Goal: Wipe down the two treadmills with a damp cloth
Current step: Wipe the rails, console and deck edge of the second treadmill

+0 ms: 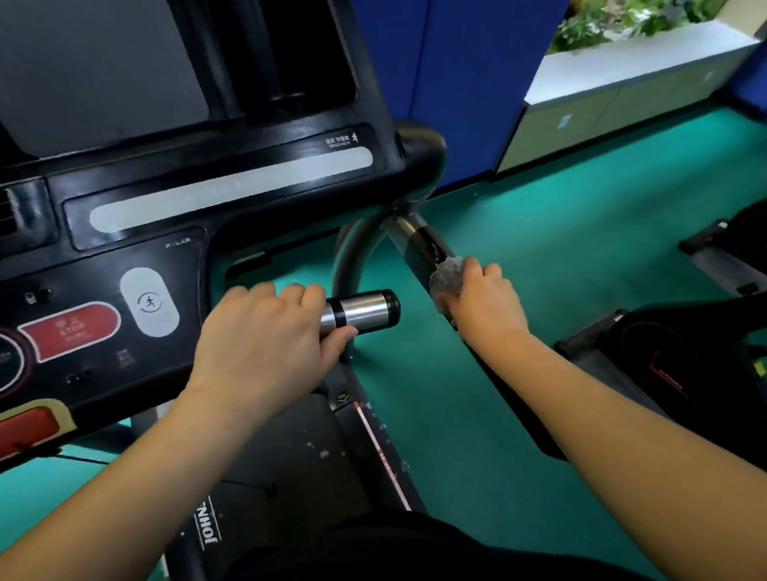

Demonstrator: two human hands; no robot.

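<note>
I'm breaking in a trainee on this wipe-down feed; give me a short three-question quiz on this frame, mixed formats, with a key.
1. True or false: the right hand presses the cloth against the side handrail.
2. Multiple choice: what does the left hand grip?
A. the red stop button
B. the short silver-tipped grip bar
C. the cloth
3. Fill in: the floor beside the treadmill is ____ in colour.

Key: 1 true; 2 B; 3 green.
</note>
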